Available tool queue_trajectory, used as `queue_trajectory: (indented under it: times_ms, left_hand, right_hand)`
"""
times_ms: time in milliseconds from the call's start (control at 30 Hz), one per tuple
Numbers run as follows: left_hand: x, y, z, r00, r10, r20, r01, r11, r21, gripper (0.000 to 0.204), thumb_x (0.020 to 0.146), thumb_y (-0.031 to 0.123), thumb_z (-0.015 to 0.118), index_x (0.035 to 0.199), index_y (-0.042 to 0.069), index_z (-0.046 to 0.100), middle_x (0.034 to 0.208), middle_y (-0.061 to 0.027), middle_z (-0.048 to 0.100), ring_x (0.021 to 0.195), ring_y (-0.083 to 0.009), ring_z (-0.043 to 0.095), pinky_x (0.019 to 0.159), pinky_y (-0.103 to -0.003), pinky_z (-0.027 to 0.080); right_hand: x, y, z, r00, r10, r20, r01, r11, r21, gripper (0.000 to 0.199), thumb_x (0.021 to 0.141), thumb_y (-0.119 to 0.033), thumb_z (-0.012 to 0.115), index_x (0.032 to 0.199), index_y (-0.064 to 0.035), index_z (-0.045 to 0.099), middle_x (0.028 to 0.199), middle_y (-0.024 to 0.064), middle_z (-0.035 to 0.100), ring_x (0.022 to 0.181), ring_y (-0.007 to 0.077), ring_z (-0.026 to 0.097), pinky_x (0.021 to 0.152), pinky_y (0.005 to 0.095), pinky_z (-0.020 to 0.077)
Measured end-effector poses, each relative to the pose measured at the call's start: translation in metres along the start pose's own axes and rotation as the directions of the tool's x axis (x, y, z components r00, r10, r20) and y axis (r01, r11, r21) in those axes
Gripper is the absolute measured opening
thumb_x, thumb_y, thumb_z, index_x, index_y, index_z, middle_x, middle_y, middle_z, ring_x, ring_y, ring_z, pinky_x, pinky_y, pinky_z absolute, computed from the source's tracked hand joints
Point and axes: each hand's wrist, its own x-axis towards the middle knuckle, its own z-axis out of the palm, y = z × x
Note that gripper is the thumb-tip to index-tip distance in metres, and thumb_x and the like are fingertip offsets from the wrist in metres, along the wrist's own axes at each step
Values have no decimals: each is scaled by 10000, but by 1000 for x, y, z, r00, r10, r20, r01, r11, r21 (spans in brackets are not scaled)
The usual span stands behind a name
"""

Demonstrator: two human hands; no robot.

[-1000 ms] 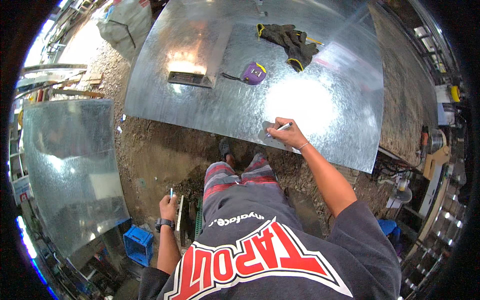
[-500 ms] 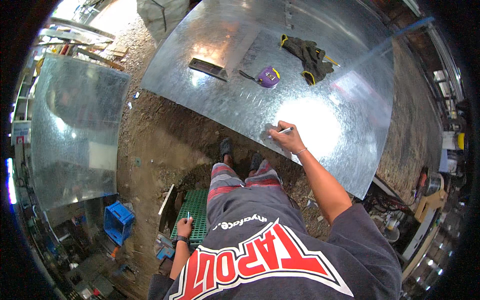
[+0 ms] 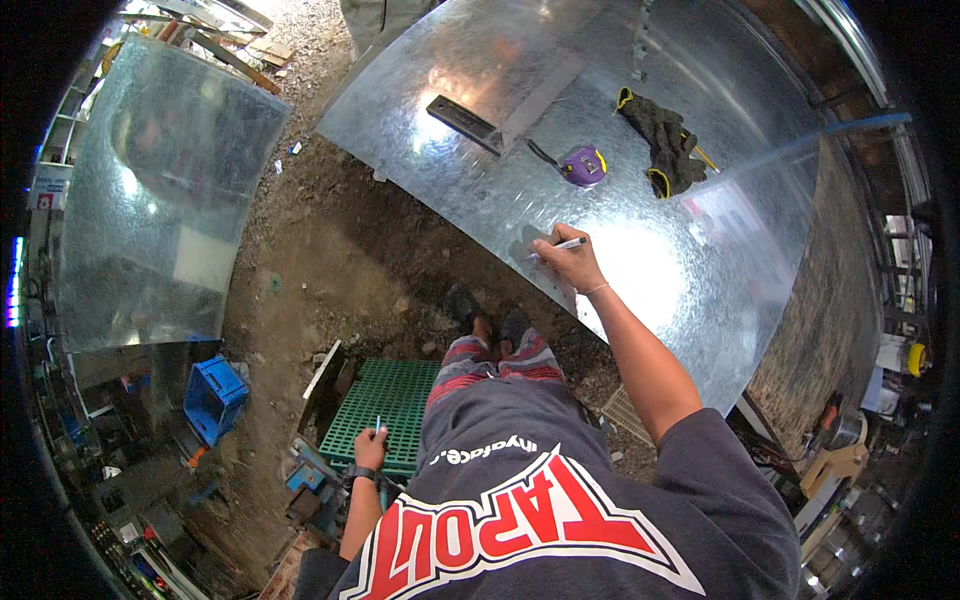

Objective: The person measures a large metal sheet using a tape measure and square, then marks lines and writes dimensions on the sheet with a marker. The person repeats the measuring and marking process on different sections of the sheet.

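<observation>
Head view: right hand grips a marker over a metal sheet; left hand holds a slim pale object.

Wide fisheye view from the person's head, facing steeply down, dark grey fabric T-shirt close below, broad shiny silver metal sheet farther ahead

A blue crate sits — left of green grating
</observation>
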Motion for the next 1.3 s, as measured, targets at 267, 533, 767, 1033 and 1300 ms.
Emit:
queue_trajectory:
  times_ms: [267, 533, 767, 1033, 1300]
  left_hand:
    - [19, -7, -10, 999, -43, -5, 42, 998, -57, 361, 931, 276, 689, 735, -19, 615, 592, -62, 580, 521, -159, 563, 517, -355, 446]
    - [57, 22, -29, 999, 32, 14, -33, 999, 39, 349, 937, 278, 684, 775, -26, 628, 612, -76, 596, 542, -149, 563, 539, -343, 447]
    - [89, 34, -50, 997, 83, 5, -84, 996, 44, 391, 941, 302, 687, 770, -41, 609, 633, -91, 604, 547, -163, 583, 547, -340, 460]
    - [87, 71, -64, 999, 45, 11, -46, 992, 118, 368, 936, 292, 691, 774, -32, 625, 645, -79, 615, 581, -146, 582, 565, -326, 455]
    - [102, 68, -76, 992, 126, 20, -128, 979, 159, 376, 938, 295, 688, 766, -31, 612, 627, -61, 585, 565, -140, 517, 568, -334, 435]
  right_hand:
    - [2, -1, 3, 996, 89, 18, -88, 995, -56, 326, 891, -164, 729, 664, -49, 526, 642, 7, 594, 601, 69, 527, 547, 266, 421]
    - [4, 1, 8, 999, 36, 4, -36, 997, -67, 339, 898, -170, 735, 667, -47, 521, 631, -16, 545, 601, 61, 469, 546, 275, 393]
    - [5, -2, 8, 994, 110, -8, -110, 992, -65, 318, 895, -152, 725, 672, -45, 526, 632, -25, 523, 615, 59, 458, 559, 271, 384]
    - [10, -7, 8, 991, 131, -8, -130, 990, 61, 327, 888, -165, 731, 670, -45, 519, 637, -14, 562, 590, 55, 481, 538, 261, 381]
    - [22, 3, 22, 997, 78, -10, -78, 996, -36, 320, 885, -175, 737, 676, -49, 530, 623, -12, 566, 588, 54, 486, 547, 263, 404]
